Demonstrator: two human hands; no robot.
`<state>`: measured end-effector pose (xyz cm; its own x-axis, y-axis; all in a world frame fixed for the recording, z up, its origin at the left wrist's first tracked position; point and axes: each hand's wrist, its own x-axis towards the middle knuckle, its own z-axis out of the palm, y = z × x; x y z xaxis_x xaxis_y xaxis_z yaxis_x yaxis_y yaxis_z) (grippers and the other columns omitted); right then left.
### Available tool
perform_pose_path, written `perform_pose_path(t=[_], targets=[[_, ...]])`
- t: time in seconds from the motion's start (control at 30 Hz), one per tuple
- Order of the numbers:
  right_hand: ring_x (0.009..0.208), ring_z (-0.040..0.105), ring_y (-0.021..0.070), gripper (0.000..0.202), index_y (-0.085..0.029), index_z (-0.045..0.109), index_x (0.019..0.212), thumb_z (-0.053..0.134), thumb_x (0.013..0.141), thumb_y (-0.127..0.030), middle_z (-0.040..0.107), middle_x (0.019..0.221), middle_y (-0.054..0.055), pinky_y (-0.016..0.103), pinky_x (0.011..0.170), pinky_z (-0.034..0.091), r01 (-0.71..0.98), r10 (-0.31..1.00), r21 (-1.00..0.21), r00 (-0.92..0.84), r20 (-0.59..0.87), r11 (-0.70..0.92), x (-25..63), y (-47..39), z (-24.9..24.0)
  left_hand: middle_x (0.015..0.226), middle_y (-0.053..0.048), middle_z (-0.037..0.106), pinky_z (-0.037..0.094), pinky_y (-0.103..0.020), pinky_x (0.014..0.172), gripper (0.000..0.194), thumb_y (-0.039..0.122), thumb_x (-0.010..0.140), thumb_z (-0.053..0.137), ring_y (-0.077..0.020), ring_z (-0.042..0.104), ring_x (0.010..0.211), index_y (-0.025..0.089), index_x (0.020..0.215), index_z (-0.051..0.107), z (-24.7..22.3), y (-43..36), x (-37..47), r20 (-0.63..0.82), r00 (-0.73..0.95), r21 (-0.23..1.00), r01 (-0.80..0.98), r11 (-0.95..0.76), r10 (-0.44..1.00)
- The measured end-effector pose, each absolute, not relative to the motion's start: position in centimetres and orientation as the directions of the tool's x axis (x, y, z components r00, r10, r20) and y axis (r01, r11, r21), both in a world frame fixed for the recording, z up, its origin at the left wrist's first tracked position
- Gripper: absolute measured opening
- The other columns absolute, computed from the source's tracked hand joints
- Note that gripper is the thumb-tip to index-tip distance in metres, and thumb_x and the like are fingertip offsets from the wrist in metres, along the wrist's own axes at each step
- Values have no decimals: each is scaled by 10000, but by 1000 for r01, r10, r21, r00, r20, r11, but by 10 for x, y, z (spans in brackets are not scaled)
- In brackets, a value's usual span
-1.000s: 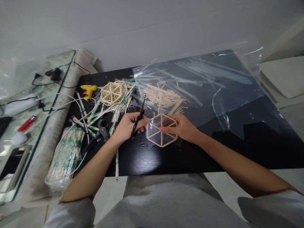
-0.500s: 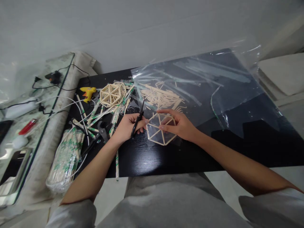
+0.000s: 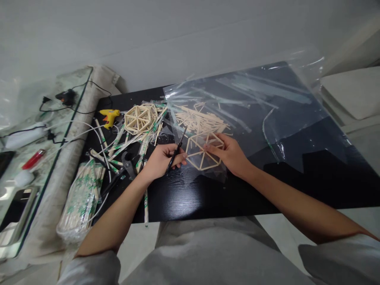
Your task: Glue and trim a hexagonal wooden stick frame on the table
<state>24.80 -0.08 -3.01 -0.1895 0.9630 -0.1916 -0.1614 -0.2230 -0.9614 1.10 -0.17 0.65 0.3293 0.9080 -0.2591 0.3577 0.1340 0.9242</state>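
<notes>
The right hand point(image 3: 231, 155) covers part of the hexagonal stick frame point(image 3: 202, 160); wrapped chopsticks point(image 3: 78, 198) bear print too small to read; the left edge crops a dark object point(image 3: 5, 161)

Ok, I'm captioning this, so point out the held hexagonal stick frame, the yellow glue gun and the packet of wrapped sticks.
Hexagonal stick frame point(image 3: 202, 160), head view: on a spoke just below its centre.
Yellow glue gun point(image 3: 111, 114), head view: on its body.
Packet of wrapped sticks point(image 3: 81, 196), head view: on its middle.

Dim, greyish light; pale glare on the desk point(image 3: 237, 198), white glints on the plastic sheet point(image 3: 285, 118); edges look wide-angle stretched.
</notes>
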Motion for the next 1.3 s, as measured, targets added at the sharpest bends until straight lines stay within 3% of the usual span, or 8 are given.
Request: perform_pose_path(t=[0.13, 0.43, 0.6, 0.8, 0.93, 1.3], targets=[[803, 772, 249, 392, -255, 725, 988, 806, 794, -587, 797, 910, 49, 389, 732, 641, -256, 950, -926, -216, -227, -279, 246, 0, -30, 676, -50, 731, 468, -197, 475, 362, 503, 783, 784, -113, 602, 530, 158, 767, 677, 6, 0, 10, -231, 286, 926, 358, 120, 930], [877, 791, 280, 434, -213, 783, 969, 756, 831, -624, 806, 920, 83, 432, 812, 649, -413, 920, -828, -261, -291, -379, 250, 3, -31, 670, -40, 714, 466, -199, 489, 388, 524, 780, 794, -111, 594, 545, 152, 780, 683, 2, 2, 9, -206, 199, 936, 325, 134, 958], [915, 783, 250, 352, -236, 764, 1034, 879, 759, -422, 802, 952, 34, 418, 882, 639, -355, 903, -850, -330, -275, -388, 248, 0, -28, 670, -34, 712, 480, -205, 504, 349, 484, 772, 801, -115, 605, 551, 156, 781, 684, 1, 3, 9, -168, 139, 948, 296, 121, 976], [974, 779, 242, 410, -253, 708, 1113, 871, 738, -277, 807, 1014, 23, 440, 910, 644, -317, 880, -868, -410, -238, -382, 246, -3, -31, 655, -19, 700, 494, -209, 515, 255, 402, 787, 781, -115, 615, 545, 170, 771, 677, -1, 3, 8, -115, 76, 955, 282, 90, 990], [985, 782, 242, 439, -248, 684, 1174, 849, 767, -255, 812, 1046, 44, 402, 846, 664, -278, 875, -886, -424, -232, -370, 247, -3, -31, 657, -11, 698, 496, -206, 522, 212, 365, 817, 754, -109, 614, 543, 171, 786, 673, -1, 3, 7, -92, 43, 961, 265, 77, 995], [908, 806, 223, 395, -225, 675, 1151, 851, 804, -289, 824, 1025, 62, 399, 912, 658, -237, 867, -898, -434, -244, -371, 248, -4, -33, 676, -13, 714, 481, -198, 518, 170, 319, 853, 730, -99, 609, 535, 172, 792, 671, 0, 3, 8, -65, 7, 964, 258, 61, 998]])
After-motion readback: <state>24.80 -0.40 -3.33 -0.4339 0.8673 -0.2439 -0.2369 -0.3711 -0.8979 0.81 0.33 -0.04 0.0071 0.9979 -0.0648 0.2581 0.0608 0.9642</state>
